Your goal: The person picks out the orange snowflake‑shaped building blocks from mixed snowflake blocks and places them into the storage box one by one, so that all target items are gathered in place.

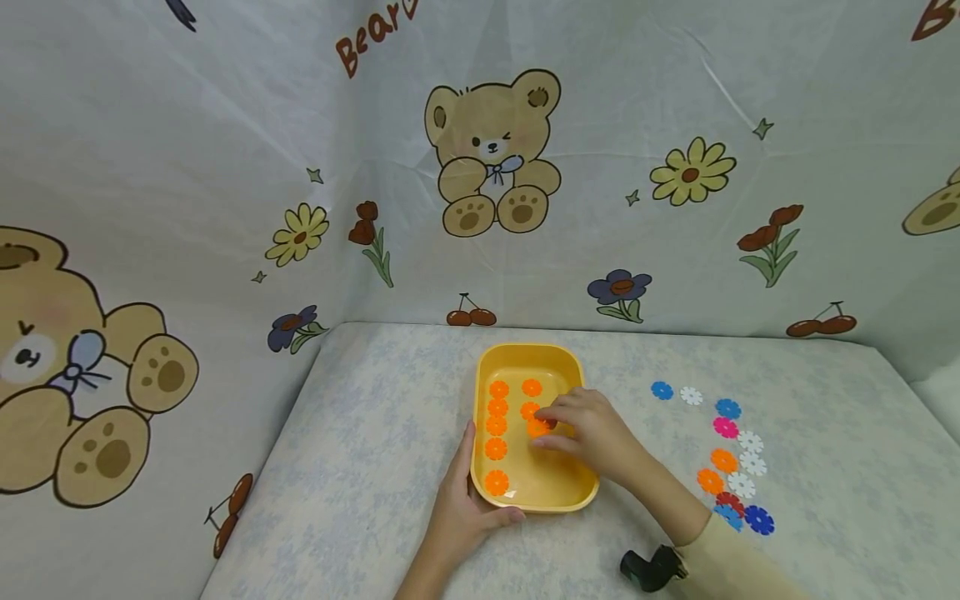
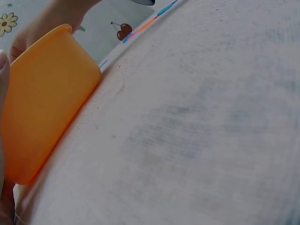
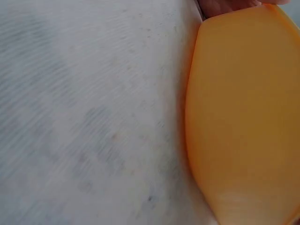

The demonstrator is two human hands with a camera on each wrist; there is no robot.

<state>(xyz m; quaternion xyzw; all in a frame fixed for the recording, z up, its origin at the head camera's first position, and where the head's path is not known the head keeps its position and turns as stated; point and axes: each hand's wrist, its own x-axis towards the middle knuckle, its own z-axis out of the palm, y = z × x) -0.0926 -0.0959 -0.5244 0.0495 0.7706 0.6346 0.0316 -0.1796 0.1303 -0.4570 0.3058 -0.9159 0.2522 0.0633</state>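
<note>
A yellow plastic tray (image 1: 558, 471) sits on the table, and orange flower-shaped discs (image 1: 496, 448) lie in it in two columns, the left one longer. My left hand (image 1: 461, 504) grips the tray's near left corner, thumb along the front rim and fingers along the left side. Over the tray's right half, my right hand (image 1: 592, 429) pinches an orange flower-shaped disc (image 1: 537, 427) low in the right column, between thumb and fingers. Only the tray's outer wall (image 2: 51, 98) shows in the left wrist view. The right wrist view shows the same wall (image 3: 243, 108), with the discs hidden.
Right of the tray, loose flower-shaped discs lie scattered on the table: blue (image 1: 662, 390), white (image 1: 691, 396), pink (image 1: 725, 427), orange (image 1: 723, 461) and red (image 1: 730, 503). Some overlap. A black device (image 1: 651, 570) is by the right sleeve (image 1: 727, 558). A bear-printed cloth (image 1: 585, 250) hangs behind.
</note>
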